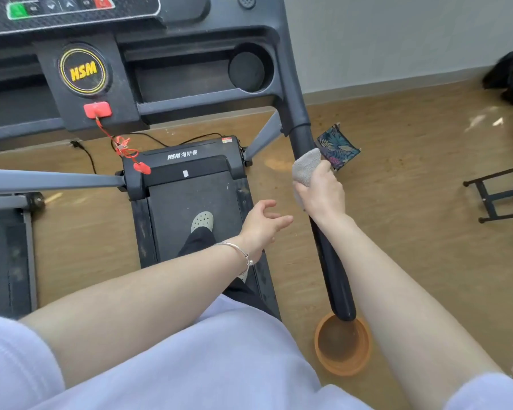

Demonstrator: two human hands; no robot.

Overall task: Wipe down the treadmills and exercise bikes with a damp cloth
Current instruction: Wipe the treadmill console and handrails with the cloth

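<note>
The right hand (320, 192) is curling around a nubby grey cloth (305, 165), pressing it to the treadmill's round, matte-black handrail (332, 261) — the left hand (261, 226) is hovering over the belt (181, 208), fingers loosely spread and holding nothing. A round orange basin (353, 369) is sitting beneath the rail's tip.

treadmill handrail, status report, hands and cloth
Right hand grips grey cloth against right handrail. Left hand free, fingers loosely spread. Nothing on the rail; orange bowl on floor below its end.
</note>
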